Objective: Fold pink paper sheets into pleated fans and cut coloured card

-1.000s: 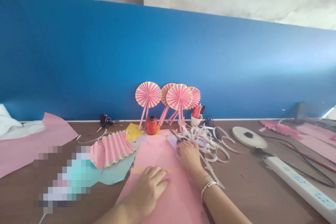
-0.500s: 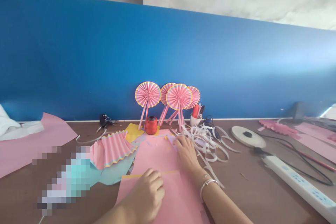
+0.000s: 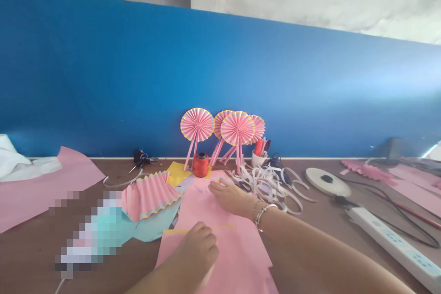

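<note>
One sheet (image 3: 225, 245), left hand (image 3: 198, 249), right hand (image 3: 231, 197), apparently pressing

No readable writing anywhere on the table (image 3: 320, 234).
The pink sheet (image 3: 220, 220) before the paper fans (image 3: 237, 128) is plain; the power strip (image 3: 396, 243) far right of the fans may carry marks, too small to read.

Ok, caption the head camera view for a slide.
Left hand and right hand rest on a pink paper sheet, pink paper fans standing against the blue wall behind.
</note>
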Action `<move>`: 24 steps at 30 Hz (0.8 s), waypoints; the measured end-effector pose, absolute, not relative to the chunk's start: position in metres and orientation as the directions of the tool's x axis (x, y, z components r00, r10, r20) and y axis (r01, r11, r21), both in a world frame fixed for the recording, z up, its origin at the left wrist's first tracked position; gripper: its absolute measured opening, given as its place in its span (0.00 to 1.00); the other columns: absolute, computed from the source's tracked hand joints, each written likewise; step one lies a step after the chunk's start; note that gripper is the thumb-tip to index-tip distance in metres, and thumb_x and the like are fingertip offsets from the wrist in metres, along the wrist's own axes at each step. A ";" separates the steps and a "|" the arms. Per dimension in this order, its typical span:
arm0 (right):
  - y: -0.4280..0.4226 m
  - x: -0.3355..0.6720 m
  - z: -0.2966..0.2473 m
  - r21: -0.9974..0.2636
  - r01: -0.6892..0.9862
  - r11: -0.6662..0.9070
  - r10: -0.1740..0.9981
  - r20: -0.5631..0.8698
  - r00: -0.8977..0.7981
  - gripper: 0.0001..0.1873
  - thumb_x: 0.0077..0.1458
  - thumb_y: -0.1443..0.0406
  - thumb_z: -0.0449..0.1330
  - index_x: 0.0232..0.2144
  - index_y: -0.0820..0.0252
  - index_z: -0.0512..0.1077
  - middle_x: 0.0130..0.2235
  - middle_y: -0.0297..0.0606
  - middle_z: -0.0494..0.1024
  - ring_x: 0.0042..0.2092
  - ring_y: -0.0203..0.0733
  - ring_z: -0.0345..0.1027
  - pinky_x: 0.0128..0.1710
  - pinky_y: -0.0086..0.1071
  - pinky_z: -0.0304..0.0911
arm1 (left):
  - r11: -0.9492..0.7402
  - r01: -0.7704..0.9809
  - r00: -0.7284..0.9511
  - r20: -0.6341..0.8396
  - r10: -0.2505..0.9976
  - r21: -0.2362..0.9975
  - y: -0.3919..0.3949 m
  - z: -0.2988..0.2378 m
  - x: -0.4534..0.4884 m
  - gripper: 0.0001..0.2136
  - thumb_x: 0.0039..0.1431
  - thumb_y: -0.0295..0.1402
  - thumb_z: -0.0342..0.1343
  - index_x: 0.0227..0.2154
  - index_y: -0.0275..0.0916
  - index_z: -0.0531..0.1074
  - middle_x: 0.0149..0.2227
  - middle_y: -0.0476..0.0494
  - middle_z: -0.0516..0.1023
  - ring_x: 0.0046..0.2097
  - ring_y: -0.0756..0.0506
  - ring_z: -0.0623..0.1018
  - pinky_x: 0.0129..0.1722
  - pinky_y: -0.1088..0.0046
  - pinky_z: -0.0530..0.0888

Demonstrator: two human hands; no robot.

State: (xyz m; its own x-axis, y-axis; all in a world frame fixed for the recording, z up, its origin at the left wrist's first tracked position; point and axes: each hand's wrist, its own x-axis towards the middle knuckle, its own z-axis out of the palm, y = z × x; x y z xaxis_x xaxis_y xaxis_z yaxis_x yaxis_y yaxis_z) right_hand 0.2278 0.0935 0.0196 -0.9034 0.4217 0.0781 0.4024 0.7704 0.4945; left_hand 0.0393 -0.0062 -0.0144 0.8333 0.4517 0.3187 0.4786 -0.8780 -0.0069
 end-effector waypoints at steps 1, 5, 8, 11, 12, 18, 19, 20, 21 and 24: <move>0.095 0.227 0.020 0.487 0.419 0.766 0.440 0.077 -0.895 0.12 0.55 0.73 0.52 0.32 0.64 0.76 0.46 0.45 0.73 0.53 0.46 0.59 0.51 0.40 0.55 | -0.877 0.481 0.831 0.324 0.453 -0.008 -0.006 -0.015 0.039 0.06 0.48 0.23 0.54 0.22 0.38 0.63 0.25 0.48 0.68 0.29 0.48 0.64 0.32 0.67 0.58; 0.097 0.232 0.014 0.406 0.599 0.690 0.580 0.185 -0.793 0.10 0.52 0.74 0.54 0.32 0.64 0.75 0.46 0.46 0.72 0.51 0.47 0.60 0.49 0.41 0.56 | -0.884 0.467 0.843 0.320 0.432 -0.037 -0.005 -0.020 0.038 0.06 0.48 0.25 0.54 0.22 0.38 0.61 0.25 0.48 0.67 0.28 0.48 0.64 0.31 0.68 0.57; 0.097 0.239 0.012 0.375 0.633 0.678 0.605 0.205 -0.769 0.11 0.51 0.75 0.54 0.33 0.64 0.75 0.47 0.45 0.72 0.52 0.48 0.59 0.49 0.41 0.55 | -0.879 0.475 0.837 0.332 0.434 -0.050 -0.005 -0.020 0.038 0.07 0.49 0.24 0.53 0.22 0.38 0.61 0.24 0.48 0.67 0.27 0.48 0.63 0.30 0.68 0.57; 0.098 0.240 0.018 0.424 0.501 0.755 0.520 0.080 -0.851 0.10 0.53 0.75 0.54 0.29 0.64 0.75 0.40 0.44 0.73 0.49 0.47 0.60 0.47 0.41 0.55 | -0.882 0.470 0.839 0.331 0.433 -0.039 -0.005 -0.019 0.039 0.07 0.48 0.24 0.53 0.22 0.38 0.60 0.24 0.48 0.67 0.27 0.48 0.63 0.30 0.68 0.57; 0.098 0.238 0.021 0.440 0.460 0.772 0.494 0.042 -0.869 0.10 0.54 0.74 0.54 0.28 0.64 0.75 0.38 0.44 0.73 0.47 0.47 0.60 0.46 0.40 0.55 | -0.882 0.471 0.839 0.327 0.436 -0.033 -0.004 -0.018 0.039 0.07 0.47 0.24 0.53 0.22 0.38 0.60 0.24 0.48 0.66 0.27 0.49 0.63 0.30 0.68 0.57; 0.102 0.231 0.034 0.466 0.384 0.797 0.457 -0.050 -0.888 0.11 0.56 0.75 0.52 0.30 0.65 0.74 0.33 0.42 0.71 0.40 0.44 0.61 0.38 0.37 0.56 | -0.868 0.497 0.825 0.324 0.463 -0.025 -0.004 -0.019 0.040 0.08 0.46 0.21 0.53 0.22 0.38 0.59 0.24 0.49 0.66 0.28 0.49 0.63 0.31 0.68 0.57; 0.102 0.231 0.034 0.448 0.415 0.792 0.478 -0.033 -0.877 0.11 0.56 0.75 0.51 0.30 0.65 0.73 0.33 0.42 0.71 0.40 0.45 0.61 0.39 0.37 0.55 | -0.869 0.494 0.828 0.318 0.462 -0.022 -0.004 -0.019 0.040 0.08 0.45 0.22 0.54 0.22 0.38 0.59 0.25 0.49 0.66 0.28 0.49 0.63 0.31 0.68 0.57; 0.102 0.233 0.033 0.425 0.458 0.781 0.509 -0.008 -0.861 0.10 0.56 0.74 0.51 0.30 0.65 0.73 0.34 0.42 0.71 0.40 0.45 0.60 0.40 0.38 0.55 | -0.871 0.490 0.832 0.311 0.460 -0.021 -0.004 -0.018 0.039 0.08 0.44 0.22 0.54 0.22 0.38 0.59 0.25 0.49 0.66 0.28 0.49 0.63 0.31 0.68 0.58; 0.102 0.234 0.032 0.397 0.505 0.766 0.543 0.019 -0.839 0.10 0.55 0.74 0.52 0.30 0.65 0.73 0.34 0.43 0.71 0.41 0.45 0.60 0.41 0.39 0.54 | -0.873 0.487 0.836 0.304 0.458 -0.022 -0.005 -0.017 0.039 0.08 0.44 0.23 0.54 0.22 0.38 0.59 0.25 0.49 0.66 0.28 0.49 0.64 0.31 0.68 0.58; 0.100 0.241 0.028 0.340 0.589 0.733 0.606 0.066 -0.792 0.09 0.55 0.72 0.52 0.31 0.65 0.73 0.35 0.43 0.72 0.41 0.45 0.60 0.44 0.40 0.53 | -0.877 0.480 0.844 0.291 0.451 -0.031 -0.005 -0.016 0.038 0.08 0.47 0.23 0.54 0.22 0.38 0.59 0.25 0.49 0.66 0.28 0.49 0.64 0.31 0.68 0.58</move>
State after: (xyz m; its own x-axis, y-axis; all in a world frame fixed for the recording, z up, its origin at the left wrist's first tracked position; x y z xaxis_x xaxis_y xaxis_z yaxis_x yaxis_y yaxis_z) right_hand 0.2410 0.0997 0.0279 -0.7924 0.6065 0.0658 0.5892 0.7330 0.3399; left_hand 0.0381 -0.0052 -0.0156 0.8435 0.4513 0.2912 0.4799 -0.8768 -0.0313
